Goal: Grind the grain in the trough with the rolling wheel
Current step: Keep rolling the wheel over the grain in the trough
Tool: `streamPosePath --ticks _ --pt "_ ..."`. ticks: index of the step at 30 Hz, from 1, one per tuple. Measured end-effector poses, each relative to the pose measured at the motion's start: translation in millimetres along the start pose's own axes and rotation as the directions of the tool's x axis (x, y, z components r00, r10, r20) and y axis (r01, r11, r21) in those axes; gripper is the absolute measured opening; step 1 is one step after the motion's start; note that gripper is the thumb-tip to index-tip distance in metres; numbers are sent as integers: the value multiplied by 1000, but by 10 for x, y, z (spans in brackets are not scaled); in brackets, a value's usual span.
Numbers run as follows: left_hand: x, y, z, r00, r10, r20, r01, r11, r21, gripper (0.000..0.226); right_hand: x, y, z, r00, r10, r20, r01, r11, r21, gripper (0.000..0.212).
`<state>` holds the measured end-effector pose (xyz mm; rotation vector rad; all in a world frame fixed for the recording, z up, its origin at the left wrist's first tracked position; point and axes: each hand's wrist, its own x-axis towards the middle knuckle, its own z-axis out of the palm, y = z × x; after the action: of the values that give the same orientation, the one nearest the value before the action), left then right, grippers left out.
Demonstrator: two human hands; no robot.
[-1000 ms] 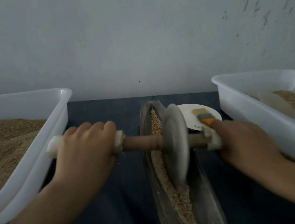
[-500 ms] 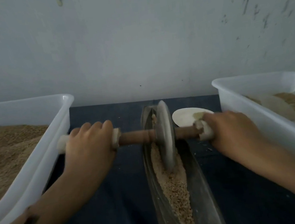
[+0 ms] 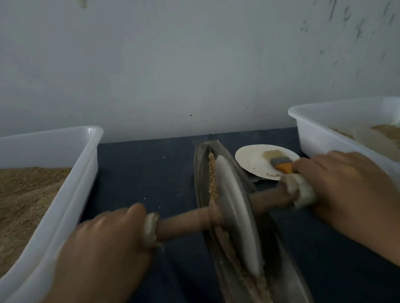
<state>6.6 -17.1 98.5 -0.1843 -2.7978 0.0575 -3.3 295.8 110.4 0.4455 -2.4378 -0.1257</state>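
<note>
Since the frame half a second earlier, the rolling wheel has come back from the far end of the trough toward the person and now sits near the trough's middle, tilted, its axle slanting so the right end lies farther away than the left. The move uncovers a small orange and grey brush that the right hand hid before.

The left hand is clenched around the pale wrapped end of the wooden axle, fingers curled over the top. The right hand grasps the other wrapped end the same way. Both the hands and the wheel are blurred.

The trough is a long, narrow, boat-shaped metal vessel lying on a dark blue surface, running away from the viewer. The grain lies as a tan strip along the trough's groove, beyond the wheel and again on the near side of it, where it looks finer.

Just right of the trough's far end sits a white plate, with the brush resting on it and a few crumbs near its edge. A white plastic tub filled with brown grain stands at the left of the surface, and a second white tub, also holding grain, stands at the right. A pale, scuffed wall rises behind everything
</note>
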Motion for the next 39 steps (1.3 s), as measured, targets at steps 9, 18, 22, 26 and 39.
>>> streamPosePath --ticks 9,18,22,26,39 --pt "842 -25 248 941 -22 -337 21 1000 -6 28 891 192 744 970 236 52 -231 969 -83 17" --pt "174 -23 -67 947 220 -234 -222 975 19 42 -44 42 119 946 190 263 -209 977 45 32" --pt "-121 -100 -256 934 315 -168 -325 945 -33 58 -253 -45 -183 884 206 420 -199 978 -62 40" --pt "-90 -3 -227 933 326 -150 -340 937 -82 59 -216 -231 -281 903 181 390 -223 973 63 45" --pt "917 212 220 924 96 -371 -48 990 136 31 811 -7 762 978 207 1 -206 978 -34 25"
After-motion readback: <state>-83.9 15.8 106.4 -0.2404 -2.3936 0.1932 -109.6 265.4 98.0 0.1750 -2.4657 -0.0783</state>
